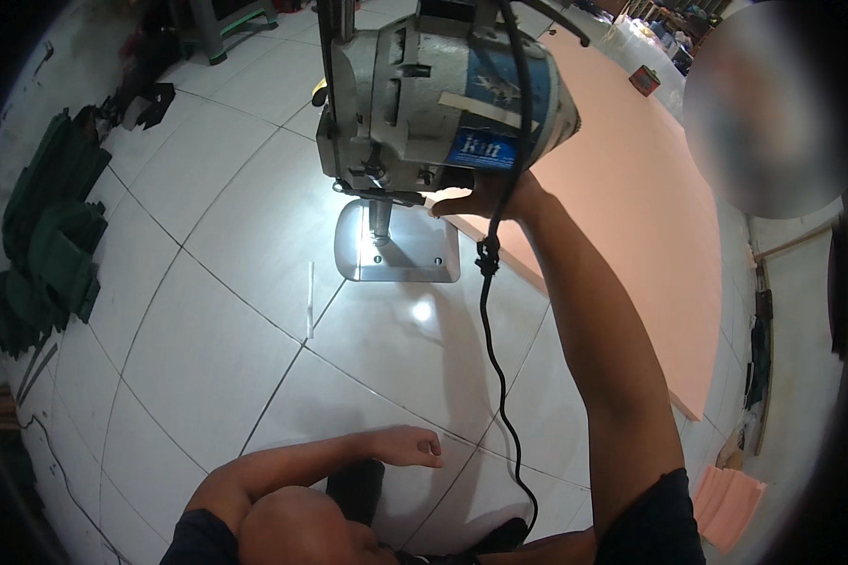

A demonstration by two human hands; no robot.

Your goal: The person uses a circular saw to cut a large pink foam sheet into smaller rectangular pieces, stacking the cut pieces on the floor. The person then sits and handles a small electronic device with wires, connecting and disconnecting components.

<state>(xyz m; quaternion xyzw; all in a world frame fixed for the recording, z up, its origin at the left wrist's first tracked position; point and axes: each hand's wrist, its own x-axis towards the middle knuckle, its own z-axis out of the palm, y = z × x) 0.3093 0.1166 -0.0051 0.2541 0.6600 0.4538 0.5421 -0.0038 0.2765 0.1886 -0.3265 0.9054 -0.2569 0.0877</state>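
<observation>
A grey electric cloth cutting machine [415, 104] with a blue-labelled motor stands upright on its flat metal base plate [400, 268]. My right hand [495, 198] reaches up to its side and grips it below the motor; the thumb shows, while the other fingers are mostly hidden behind the machine. Low in front of my body, my left hand [410, 445] hangs over the floor with its fingers curled and nothing visible in them. A wide spread of pink cloth [622, 226] lies on the tiles, its near edge beside the base plate. The machine's lamp lights the floor around the base.
The black power cord [501, 377] hangs from the machine past my right forearm to the floor. Dark green cloth pieces [57, 226] are heaped at the left wall. Folded pink cloth [728, 504] sits at the lower right. A thin white strip [311, 301] lies on the tiles.
</observation>
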